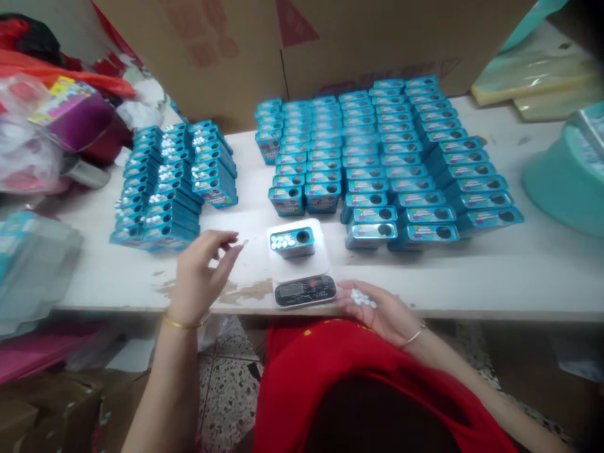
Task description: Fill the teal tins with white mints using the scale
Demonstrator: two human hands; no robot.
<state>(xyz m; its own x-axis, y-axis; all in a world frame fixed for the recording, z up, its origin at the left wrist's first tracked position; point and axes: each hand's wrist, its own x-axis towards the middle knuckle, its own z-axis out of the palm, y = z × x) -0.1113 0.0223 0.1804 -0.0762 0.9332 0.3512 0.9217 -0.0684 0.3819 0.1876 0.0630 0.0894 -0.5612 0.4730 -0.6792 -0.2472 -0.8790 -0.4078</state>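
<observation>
So the scale [295,270] is kinda the centre of this setup, with one blue tin [297,250] standing upright on its platform. White tablets [283,241] lie on the lid's left end and the round dark opening is at the right end. The button panel faces the person's lap, probably so the display can be read without leaning over. Right hand [384,313] is just right of the scale, palm up and lightly cupped around a little pile of loose tablets [362,297]; my guess is the cupping stops them rolling off, and being that close keeps them handy. Left hand [202,274] hangs to the scale's left, fingers loosely curled with a slight gap to the thumb; I can't make out anything in it. Tins topped with white bits [174,182] are packed left of and behind the scale, and a bigger block of tins [377,163] runs behind and to its right, I'd guess in rows to save space. As for edges, the table's front edge [236,311] is just in front of the scale, so anything dropped there could go over. Strips of white tabletop [472,270] flank the scale for hands to move, but reaching straight back looks tight, with tins and then a cardboard box [226,82] behind.
</observation>
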